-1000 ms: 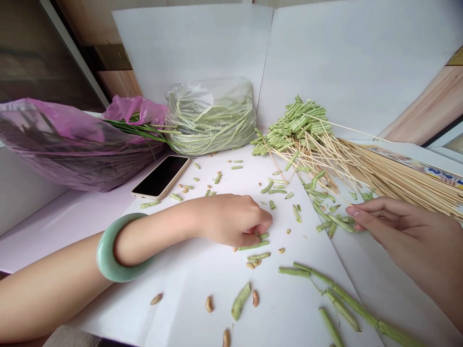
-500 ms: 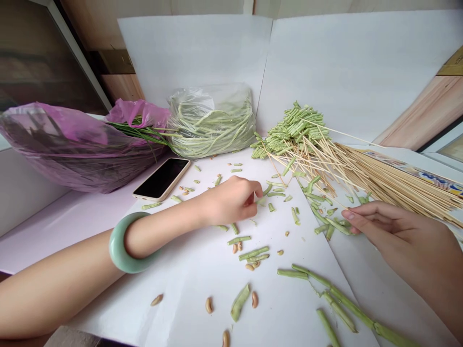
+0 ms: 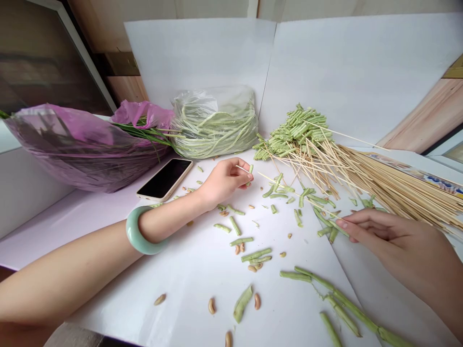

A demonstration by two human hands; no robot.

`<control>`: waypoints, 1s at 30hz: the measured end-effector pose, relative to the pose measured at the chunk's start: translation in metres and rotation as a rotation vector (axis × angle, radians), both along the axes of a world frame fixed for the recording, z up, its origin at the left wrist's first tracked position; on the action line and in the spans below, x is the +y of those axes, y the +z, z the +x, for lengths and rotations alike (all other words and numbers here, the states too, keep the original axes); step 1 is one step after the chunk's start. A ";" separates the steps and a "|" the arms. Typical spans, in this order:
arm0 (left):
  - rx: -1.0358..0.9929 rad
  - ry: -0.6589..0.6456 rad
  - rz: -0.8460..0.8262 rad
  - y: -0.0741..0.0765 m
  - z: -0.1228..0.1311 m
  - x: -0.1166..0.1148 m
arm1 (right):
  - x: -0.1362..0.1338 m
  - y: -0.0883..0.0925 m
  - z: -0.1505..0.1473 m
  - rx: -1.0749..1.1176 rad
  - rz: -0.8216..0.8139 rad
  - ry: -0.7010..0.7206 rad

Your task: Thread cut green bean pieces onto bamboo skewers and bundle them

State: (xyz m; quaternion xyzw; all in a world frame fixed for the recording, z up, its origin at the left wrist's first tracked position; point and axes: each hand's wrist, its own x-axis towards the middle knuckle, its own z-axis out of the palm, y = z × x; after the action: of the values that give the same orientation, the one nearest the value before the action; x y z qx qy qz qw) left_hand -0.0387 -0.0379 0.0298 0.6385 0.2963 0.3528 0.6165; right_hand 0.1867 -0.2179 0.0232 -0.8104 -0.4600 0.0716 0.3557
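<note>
My left hand point(image 3: 227, 180), with a pale green bangle point(image 3: 139, 231) on its wrist, is closed in a pinch over the table. A short piece of green bean point(image 3: 251, 169) shows at its fingertips. My right hand point(image 3: 385, 236) pinches one end of a thin wooden skewer point(image 3: 293, 193). The skewer points left and its far end comes close to the bean piece, apparently apart from it. Cut bean pieces point(image 3: 278, 185) lie scattered under and around the skewer.
A purple bag point(image 3: 83, 149) with green stalks, a phone point(image 3: 166, 179) and a clear bag of long beans point(image 3: 220, 127) stand at the left and back. Bean-loaded skewers point(image 3: 300, 130) are piled beside bare skewers point(image 3: 401, 183). Loose seeds point(image 3: 211, 305) and a bean stem point(image 3: 354, 311) lie in front.
My left hand has risen from the table and moved slightly back, now with a bean piece in its fingers. The skewer now reaches toward that hand; my right hand has barely moved.
</note>
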 end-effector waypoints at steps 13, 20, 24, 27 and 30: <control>-0.030 -0.060 -0.084 0.001 0.002 -0.004 | -0.001 0.005 0.000 -0.089 -0.006 0.037; -0.090 -0.084 -0.096 0.000 0.001 -0.004 | -0.002 0.004 0.000 -0.076 -0.085 -0.015; -0.049 -0.081 -0.062 0.001 0.003 -0.005 | -0.003 0.005 0.000 -0.091 -0.065 -0.003; -0.026 -0.068 -0.053 0.001 0.003 -0.005 | -0.002 0.005 0.000 -0.115 -0.036 0.014; -0.010 -0.027 -0.057 0.001 0.003 -0.005 | -0.001 0.004 0.001 -0.126 -0.015 0.032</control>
State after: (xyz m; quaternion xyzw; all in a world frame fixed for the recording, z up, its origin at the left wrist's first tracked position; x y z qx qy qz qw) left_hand -0.0353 -0.0424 0.0305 0.6230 0.2944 0.3390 0.6405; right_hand 0.1874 -0.2193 0.0276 -0.8084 -0.4940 0.0295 0.3187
